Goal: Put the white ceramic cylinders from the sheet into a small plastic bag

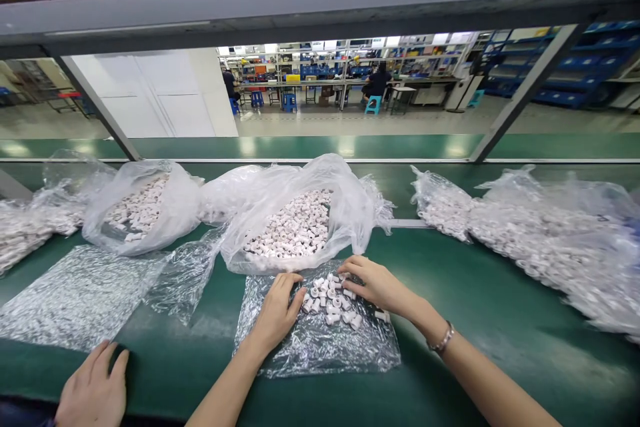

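Note:
A loose pile of small white tube-shaped plastic parts lies on a flat clear plastic bag in front of me. My left hand rests along the pile's left side, fingers forward and thumb apart, with nothing seen in its grasp. At the upper right of the pile, my right hand curves over some parts, thumb and fingers apart. Its fingertips touch or nearly touch them; exact contact is hard to see. Just beyond both hands sits a large open plastic bag full of the same parts.
Another person's hand lies at the near left edge of the green table. Beside it is a flat plastic sheet. A second open bag stands back left. Filled bags line the right. An overhead shelf beam crosses above.

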The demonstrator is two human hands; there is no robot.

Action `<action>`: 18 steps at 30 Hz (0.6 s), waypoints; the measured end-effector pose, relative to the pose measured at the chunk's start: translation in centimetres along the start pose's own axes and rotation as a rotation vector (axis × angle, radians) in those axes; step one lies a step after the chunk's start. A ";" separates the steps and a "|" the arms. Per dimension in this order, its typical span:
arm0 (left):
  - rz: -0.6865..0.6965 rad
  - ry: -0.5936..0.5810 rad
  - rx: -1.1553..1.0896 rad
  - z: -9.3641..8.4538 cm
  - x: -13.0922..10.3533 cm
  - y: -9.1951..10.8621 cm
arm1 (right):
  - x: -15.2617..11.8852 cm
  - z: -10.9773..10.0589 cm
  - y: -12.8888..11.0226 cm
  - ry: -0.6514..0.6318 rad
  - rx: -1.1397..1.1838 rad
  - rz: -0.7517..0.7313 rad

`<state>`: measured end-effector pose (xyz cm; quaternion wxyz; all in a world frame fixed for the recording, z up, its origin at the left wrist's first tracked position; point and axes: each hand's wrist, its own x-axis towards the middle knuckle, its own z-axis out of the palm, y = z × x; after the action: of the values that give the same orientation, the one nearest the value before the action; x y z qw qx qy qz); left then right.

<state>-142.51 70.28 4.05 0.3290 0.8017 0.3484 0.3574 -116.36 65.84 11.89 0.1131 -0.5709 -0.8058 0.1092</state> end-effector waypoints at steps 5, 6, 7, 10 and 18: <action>-0.005 -0.012 -0.005 0.0 0.0 0.0 | 0.6 -0.6 0.9 -0.068 -0.050 0.017; -0.003 -0.013 -0.006 0.0 0.0 0.0 | 0.4 -0.8 1.1 -0.072 -0.058 0.028; 0.000 -0.013 -0.006 0.0 0.0 0.0 | 0.2 -1.1 1.3 -0.070 -0.071 0.038; 0.008 -0.007 0.000 0.0 0.0 0.0 | -0.9 -1.5 1.5 -0.010 -0.126 0.043; 0.013 -0.025 0.009 0.0 0.0 0.0 | -3.7 -0.2 -1.5 0.024 -0.039 -0.121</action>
<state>-142.53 70.23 4.06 0.3276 0.8098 0.3405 0.3477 -116.45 61.90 12.32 0.1179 -0.5246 -0.8393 0.0799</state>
